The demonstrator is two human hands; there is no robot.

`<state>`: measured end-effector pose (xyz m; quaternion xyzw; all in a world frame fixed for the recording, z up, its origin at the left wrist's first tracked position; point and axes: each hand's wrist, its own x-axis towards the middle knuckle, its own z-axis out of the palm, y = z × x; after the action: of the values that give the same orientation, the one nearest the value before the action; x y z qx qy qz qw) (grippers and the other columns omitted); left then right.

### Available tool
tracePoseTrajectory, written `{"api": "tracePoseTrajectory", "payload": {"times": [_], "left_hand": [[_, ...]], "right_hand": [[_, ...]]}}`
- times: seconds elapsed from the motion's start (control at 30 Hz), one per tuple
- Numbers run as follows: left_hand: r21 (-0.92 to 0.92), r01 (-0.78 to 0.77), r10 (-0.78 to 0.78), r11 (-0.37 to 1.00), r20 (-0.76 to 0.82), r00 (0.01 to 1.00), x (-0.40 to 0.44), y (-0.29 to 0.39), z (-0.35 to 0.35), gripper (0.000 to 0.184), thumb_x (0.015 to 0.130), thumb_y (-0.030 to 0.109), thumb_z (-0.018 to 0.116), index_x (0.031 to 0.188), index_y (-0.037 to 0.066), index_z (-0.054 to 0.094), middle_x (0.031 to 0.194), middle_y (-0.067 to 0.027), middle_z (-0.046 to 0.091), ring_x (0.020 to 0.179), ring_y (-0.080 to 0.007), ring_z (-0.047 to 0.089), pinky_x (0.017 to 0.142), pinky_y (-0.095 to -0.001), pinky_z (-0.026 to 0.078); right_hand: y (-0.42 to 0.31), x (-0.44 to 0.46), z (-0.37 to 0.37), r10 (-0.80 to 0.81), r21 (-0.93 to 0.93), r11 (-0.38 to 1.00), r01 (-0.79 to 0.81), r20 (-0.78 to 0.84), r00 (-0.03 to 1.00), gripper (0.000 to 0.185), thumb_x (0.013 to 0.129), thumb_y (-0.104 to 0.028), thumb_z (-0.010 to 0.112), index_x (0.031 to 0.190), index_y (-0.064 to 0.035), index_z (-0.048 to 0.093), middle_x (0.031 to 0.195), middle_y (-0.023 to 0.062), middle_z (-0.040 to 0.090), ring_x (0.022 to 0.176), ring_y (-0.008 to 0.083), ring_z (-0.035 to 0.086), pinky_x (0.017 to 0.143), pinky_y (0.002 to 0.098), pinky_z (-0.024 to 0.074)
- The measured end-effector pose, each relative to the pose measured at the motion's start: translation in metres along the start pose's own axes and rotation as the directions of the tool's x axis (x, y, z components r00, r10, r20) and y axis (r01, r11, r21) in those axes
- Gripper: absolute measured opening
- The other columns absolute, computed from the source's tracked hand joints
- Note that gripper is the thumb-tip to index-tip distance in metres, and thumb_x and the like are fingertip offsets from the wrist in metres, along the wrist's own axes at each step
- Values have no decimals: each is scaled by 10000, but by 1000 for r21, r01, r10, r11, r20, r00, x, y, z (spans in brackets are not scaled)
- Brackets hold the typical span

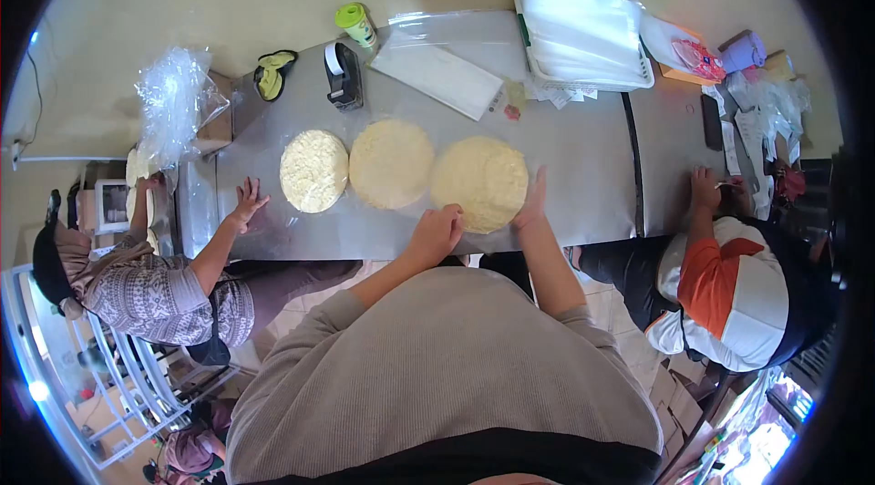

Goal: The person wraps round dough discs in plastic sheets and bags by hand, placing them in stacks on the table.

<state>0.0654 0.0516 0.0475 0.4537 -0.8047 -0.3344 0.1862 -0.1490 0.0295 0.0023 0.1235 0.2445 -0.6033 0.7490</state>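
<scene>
Three flat round discs lie in a row on the metal table, with a shine like clear plastic over them. The right disc [479, 184] is pale yellow and crumbly-looking. The middle disc [392, 164] is paler, and the left disc [314, 171] is whitish and lumpy. My left hand [439, 234] is closed, its fingers curled at the lower left edge of the right disc; what they pinch, if anything, is too small to make out. Along that disc's right edge, my right hand [533, 201] rests with its fingers stretched out.
Behind the discs are a tape dispenser [343, 77], a white board [437, 79], a green-lidded cup [355, 24] and a white basket [583, 34] of clear plastic sheets. One person [173, 298] is at the left, another [729, 289] at the right. A phone [711, 122] lies far right.
</scene>
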Motion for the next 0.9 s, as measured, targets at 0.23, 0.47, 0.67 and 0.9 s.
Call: {"api": "tracePoseTrajectory", "payload": {"times": [0.23,0.47,0.67,0.9], "left_hand": [[140,75,-75,987,-5,997,7,8,-25,306,779,173,600,1045,38,533,713,-80,593,710,-262,594,708,-389,406],[226,82,-51,971,-141,989,54,-2,-43,259,773,218,594,998,97,549,713,-81,607,711,-269,605,650,-408,429],[232,73,-50,970,-107,993,70,3,-33,108,793,184,599,865,105,602,751,-95,633,674,-283,621,595,-398,473],[98,-285,290,953,-45,956,39,52,-39,74,815,171,594,838,101,606,742,-72,623,677,-271,609,582,-382,466]], "right_hand": [[42,7,11,11,16,1000,-10,-31,999,669,920,-558,211,1361,-82,374,1351,163,442,1211,354,455,1016,504,360],[57,12,8,0,-113,994,3,29,1000,531,940,-420,241,1266,-68,470,1223,137,549,1099,305,553,952,455,443],[65,-1,36,77,-79,994,-77,4,997,474,945,-369,273,1229,-64,500,1197,130,561,1080,284,563,931,427,461],[68,-3,31,-96,-102,988,114,169,981,463,946,-357,311,1248,-48,478,1207,124,554,1089,271,558,934,398,462]]}}
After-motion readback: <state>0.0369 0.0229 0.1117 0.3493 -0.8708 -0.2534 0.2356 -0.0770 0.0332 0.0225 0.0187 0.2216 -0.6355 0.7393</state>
